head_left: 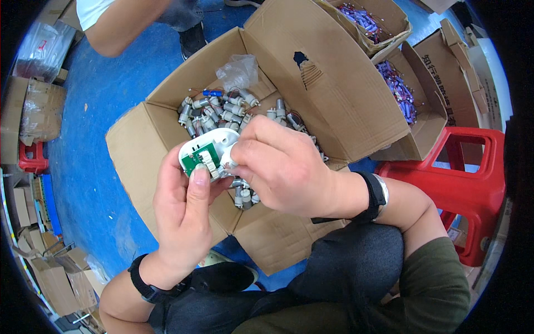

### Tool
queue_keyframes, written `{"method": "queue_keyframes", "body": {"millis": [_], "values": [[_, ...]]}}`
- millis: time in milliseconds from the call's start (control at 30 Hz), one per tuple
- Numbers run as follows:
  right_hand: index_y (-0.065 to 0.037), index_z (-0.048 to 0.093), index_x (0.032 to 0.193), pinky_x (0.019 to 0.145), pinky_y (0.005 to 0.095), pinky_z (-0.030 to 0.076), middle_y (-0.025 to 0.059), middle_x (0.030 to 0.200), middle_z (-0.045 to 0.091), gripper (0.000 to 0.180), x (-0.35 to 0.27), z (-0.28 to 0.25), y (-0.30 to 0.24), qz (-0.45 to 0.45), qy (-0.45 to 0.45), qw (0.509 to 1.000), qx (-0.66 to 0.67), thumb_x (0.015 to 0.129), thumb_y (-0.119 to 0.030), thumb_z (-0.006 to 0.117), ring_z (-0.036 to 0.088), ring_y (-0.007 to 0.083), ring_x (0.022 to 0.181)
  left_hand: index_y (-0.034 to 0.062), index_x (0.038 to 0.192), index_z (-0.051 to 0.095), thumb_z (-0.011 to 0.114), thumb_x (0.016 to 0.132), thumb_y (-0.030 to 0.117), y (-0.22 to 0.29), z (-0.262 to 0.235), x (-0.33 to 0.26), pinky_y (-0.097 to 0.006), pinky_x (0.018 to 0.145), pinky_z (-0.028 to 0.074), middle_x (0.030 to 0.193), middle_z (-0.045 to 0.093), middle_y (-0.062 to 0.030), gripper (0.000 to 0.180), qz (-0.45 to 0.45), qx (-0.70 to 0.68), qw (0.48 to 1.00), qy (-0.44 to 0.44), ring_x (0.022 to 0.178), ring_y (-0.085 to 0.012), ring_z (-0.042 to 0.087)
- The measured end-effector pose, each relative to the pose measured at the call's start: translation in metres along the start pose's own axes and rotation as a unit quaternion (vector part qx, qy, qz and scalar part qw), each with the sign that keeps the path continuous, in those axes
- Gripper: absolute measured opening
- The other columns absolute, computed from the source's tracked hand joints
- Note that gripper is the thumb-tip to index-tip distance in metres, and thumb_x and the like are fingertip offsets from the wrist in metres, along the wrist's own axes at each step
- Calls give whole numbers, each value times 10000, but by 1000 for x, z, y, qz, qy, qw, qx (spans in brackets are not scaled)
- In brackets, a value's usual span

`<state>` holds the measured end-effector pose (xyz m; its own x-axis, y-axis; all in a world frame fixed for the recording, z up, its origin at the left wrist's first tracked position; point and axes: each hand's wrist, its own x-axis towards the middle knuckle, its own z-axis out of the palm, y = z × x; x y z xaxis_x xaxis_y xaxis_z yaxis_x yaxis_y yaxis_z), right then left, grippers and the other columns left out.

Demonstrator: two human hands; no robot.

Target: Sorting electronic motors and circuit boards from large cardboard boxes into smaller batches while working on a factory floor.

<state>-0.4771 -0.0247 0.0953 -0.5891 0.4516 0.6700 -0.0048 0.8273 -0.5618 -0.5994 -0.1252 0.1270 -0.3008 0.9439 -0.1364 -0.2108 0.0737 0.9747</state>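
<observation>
My left hand (183, 214) grips a rounded white plastic housing (223, 136) by its near edge, thumb on top. Inside the housing sits a green circuit board (193, 160) with a row of white connectors (208, 161). At the housing's right end, my right hand (289, 170) is closed in a pinch around a small white part (230, 156); the fingers cover most of it, so its kind cannot be made out. Below both hands, an open cardboard box (133, 139) holds many small motors (219, 111) with grey bodies and white ends.
A clear plastic bag (239, 71) lies in the box, near a blue cylinder (212, 93). Cartons of purple wired cells (397, 92) stand at the right, beside a red stool (445, 172). Another person's arm (119, 25) and shoe (192, 40) show at the far left.
</observation>
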Motion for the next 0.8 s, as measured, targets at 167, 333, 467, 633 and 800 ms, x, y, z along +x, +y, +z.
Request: {"method": "queue_keyframes", "body": {"millis": [167,333,467,633,800], "values": [[-43,478,732,466,299,434,72,697,422,101,5,-6,-10,-20,14,997,-67,668,-88,542,511,204,585,-16,1194,311,383,914,123,3,3,-3,-312,854,455,1110,459,-106,321,81,57,995,-13,1009,-161,485],[-34,469,729,464,296,436,72,694,416,101,7,-10,-13,-25,2,996,-80,672,-83,535,510,197,576,-18,1185,317,384,914,123,3,2,-3,-310,854,455,1099,463,-110,313,114,105,988,-23,995,-159,493],[-30,465,716,442,301,429,77,690,417,102,7,-8,-14,5,7,999,-47,669,-84,538,511,198,563,-21,1178,320,386,914,125,3,3,-3,-307,849,454,1089,469,-109,309,137,135,981,-18,984,-153,498],[-29,462,713,434,303,434,81,685,419,105,7,-7,-5,-64,17,996,-53,666,-79,541,512,201,546,-14,1144,345,381,917,134,5,5,-1,-292,819,463,1077,480,-99,273,70,43,996,-24,961,-145,506],[-25,463,719,450,326,441,89,688,424,116,7,0,-5,-41,0,998,-47,666,-86,546,520,216,538,-9,1124,376,395,918,166,4,4,3,-278,805,467,1057,497,-87,271,31,47,998,-9,934,-133,524]]}}
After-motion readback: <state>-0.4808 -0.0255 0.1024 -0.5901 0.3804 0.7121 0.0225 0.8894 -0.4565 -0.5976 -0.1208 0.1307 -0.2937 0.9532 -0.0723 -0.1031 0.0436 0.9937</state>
